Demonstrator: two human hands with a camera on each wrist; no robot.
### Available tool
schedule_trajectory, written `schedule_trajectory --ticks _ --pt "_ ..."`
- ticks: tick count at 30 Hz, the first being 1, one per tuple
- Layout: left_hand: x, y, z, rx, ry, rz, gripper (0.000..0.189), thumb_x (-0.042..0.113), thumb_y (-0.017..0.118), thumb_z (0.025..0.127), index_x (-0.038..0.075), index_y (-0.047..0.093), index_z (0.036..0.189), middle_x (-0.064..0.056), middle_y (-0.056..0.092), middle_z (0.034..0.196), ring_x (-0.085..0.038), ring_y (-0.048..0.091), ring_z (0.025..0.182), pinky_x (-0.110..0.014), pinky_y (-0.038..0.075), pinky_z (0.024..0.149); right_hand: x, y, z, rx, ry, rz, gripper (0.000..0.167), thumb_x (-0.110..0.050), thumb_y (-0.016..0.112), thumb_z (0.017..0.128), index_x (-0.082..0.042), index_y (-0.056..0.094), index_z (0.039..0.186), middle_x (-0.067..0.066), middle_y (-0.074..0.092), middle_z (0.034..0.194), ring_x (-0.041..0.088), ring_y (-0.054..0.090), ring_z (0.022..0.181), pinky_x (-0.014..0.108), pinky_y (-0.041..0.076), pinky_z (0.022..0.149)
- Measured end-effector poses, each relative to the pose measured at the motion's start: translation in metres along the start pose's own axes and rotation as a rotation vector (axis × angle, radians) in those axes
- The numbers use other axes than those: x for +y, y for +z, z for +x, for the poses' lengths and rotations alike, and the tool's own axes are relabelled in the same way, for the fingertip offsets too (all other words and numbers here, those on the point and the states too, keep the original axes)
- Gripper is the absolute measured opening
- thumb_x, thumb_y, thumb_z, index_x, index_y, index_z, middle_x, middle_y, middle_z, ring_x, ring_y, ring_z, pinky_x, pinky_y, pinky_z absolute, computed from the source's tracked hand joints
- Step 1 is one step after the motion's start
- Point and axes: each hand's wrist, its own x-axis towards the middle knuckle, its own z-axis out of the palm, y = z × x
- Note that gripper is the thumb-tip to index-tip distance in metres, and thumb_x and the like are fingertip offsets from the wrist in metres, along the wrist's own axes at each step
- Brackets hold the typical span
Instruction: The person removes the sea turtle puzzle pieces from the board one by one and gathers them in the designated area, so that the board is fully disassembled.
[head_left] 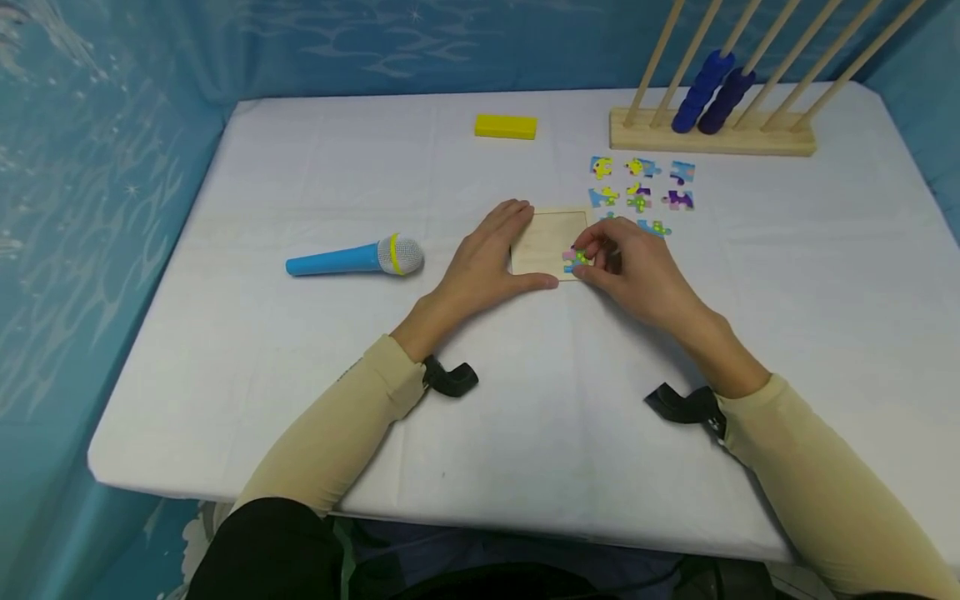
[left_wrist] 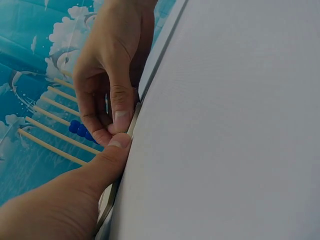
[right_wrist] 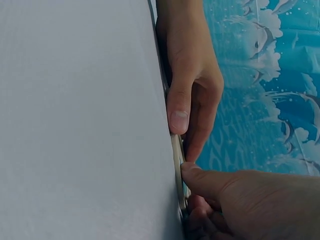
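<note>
A shallow wooden puzzle tray (head_left: 542,242) lies on the table in the head view. My left hand (head_left: 483,258) rests along its left side, fingers stretched to the far left corner and thumb lying along the near edge. At the tray's lower right corner my right hand (head_left: 637,267) pinches a small colourful puzzle piece (head_left: 580,257) between thumb and fingers. The fingers partly hide that piece and the blue bit beside it. In the left wrist view the left thumb (left_wrist: 112,152) is close to the right fingertips. Several loose jigsaw pieces (head_left: 639,200) lie in rows beyond my right hand, which covers part of the nearest row.
A blue toy microphone (head_left: 337,260) lies left of the left hand. Toward the back are a yellow block (head_left: 506,127) and a wooden peg rack (head_left: 712,142) with dark blue beads (head_left: 701,96) on two rods. White cloth covers the table (head_left: 300,183).
</note>
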Motion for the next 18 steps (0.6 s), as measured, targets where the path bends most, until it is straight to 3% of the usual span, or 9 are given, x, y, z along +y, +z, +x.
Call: schedule_trajectory --ticks 9,14,18 --pt "0.0004 0.0004 0.0009 0.0 0.0 -0.01 0.108 0.064 0.081 0.084 0.01 0.035 0.165 -0.003 0.03 0.174 -0.015 0.019 0.163 -0.037 0.026 0.131 -0.0044 -0.0023 -0.0015 -0.014 0.032 -0.066 0.026 -0.011 0.078 0.096 0.002 0.067 0.115 0.014 0.06 0.102 0.025 0.058 0.089 0.022 0.042 0.075" --pt "-0.0006 0.0008 0.0006 0.005 0.002 -0.009 0.108 0.064 0.081 0.084 0.01 0.035 0.165 -0.004 0.031 0.173 -0.015 0.02 0.163 -0.037 0.026 0.131 -0.007 -0.0028 -0.0012 -0.043 0.058 -0.064 0.027 -0.013 0.075 0.099 0.004 0.066 0.117 0.017 0.058 0.105 0.028 0.056 0.092 0.031 0.044 0.077" --pt "-0.0006 0.0001 0.0005 0.008 0.008 -0.009 0.108 0.064 0.081 0.084 0.009 0.035 0.165 -0.004 0.031 0.173 -0.016 0.02 0.163 -0.037 0.026 0.131 -0.0062 -0.0032 -0.0004 -0.05 0.058 -0.049 0.027 -0.014 0.074 0.1 0.004 0.064 0.117 0.017 0.056 0.105 0.028 0.054 0.09 0.031 0.041 0.075"
